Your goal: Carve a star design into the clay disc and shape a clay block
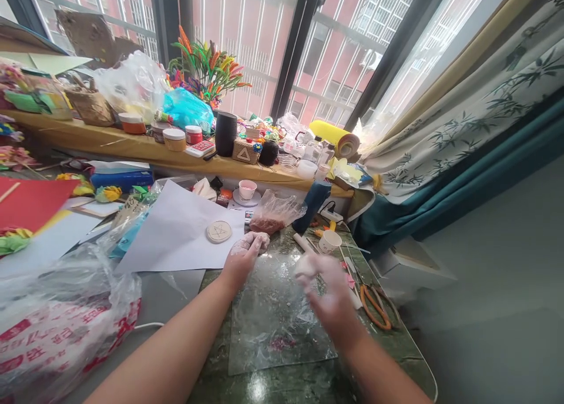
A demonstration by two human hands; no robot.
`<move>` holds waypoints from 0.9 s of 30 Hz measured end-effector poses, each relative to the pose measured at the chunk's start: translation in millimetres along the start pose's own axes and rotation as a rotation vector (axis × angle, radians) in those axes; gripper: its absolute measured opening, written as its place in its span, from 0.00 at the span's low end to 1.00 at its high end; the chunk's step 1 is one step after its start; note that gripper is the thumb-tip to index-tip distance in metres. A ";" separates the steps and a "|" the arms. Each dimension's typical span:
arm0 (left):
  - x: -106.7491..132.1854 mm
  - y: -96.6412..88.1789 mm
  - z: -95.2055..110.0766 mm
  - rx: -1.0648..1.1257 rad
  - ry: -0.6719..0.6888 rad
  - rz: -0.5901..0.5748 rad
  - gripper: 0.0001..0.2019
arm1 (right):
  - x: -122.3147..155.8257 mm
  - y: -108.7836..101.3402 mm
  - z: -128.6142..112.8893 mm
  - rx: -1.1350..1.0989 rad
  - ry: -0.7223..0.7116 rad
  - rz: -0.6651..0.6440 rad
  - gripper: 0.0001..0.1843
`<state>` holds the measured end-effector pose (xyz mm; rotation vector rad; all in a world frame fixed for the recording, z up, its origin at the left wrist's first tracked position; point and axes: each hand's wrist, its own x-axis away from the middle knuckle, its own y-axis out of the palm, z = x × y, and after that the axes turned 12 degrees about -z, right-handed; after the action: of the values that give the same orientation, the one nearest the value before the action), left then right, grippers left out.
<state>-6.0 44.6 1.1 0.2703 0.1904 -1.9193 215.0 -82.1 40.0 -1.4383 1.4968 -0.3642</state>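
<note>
My left hand point(249, 248), dusted white, is closed with its fingers curled above the far left edge of a clear plastic sheet point(255, 339). What it holds, if anything, is hidden. My right hand point(330, 289) is smeared by motion over the sheet's right side, its fingers around a whitish lump of clay point(305, 267). White powder and a reddish smear mark the sheet. Just beyond the right hand lies a pale rolling stick point(302, 242). Left of my left hand, a round clay disc point(219, 232) with a star drawn in it rests on white paper point(176, 239).
Behind my hands sits a plastic bag of brown material point(269, 221). A paper cup point(329, 241) and orange-handled scissors point(374, 307) lie on the right. A crumpled plastic bag point(66, 316) fills the near left. Jars and crafts crowd the windowsill ledge point(176, 162).
</note>
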 end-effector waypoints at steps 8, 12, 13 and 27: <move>-2.6 0.1 -14.5 -0.048 -0.008 -0.018 0.14 | 25.1 52.3 8.5 0.143 0.075 -0.169 0.23; -0.7 0.5 -10.1 -0.066 0.009 -0.026 0.13 | 14.3 67.4 10.0 0.137 0.162 -0.226 0.28; -0.1 0.7 -8.6 -0.077 0.017 -0.031 0.13 | 14.7 71.0 11.5 0.133 0.159 -0.228 0.28; 0.8 1.3 -15.4 -0.069 0.019 -0.061 0.15 | -7.9 27.1 -2.2 -0.532 0.413 -0.143 0.25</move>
<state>-3.5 47.4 -14.0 0.2390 0.2796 -1.9673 196.0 -69.2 23.5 -1.9837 1.9230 -0.3830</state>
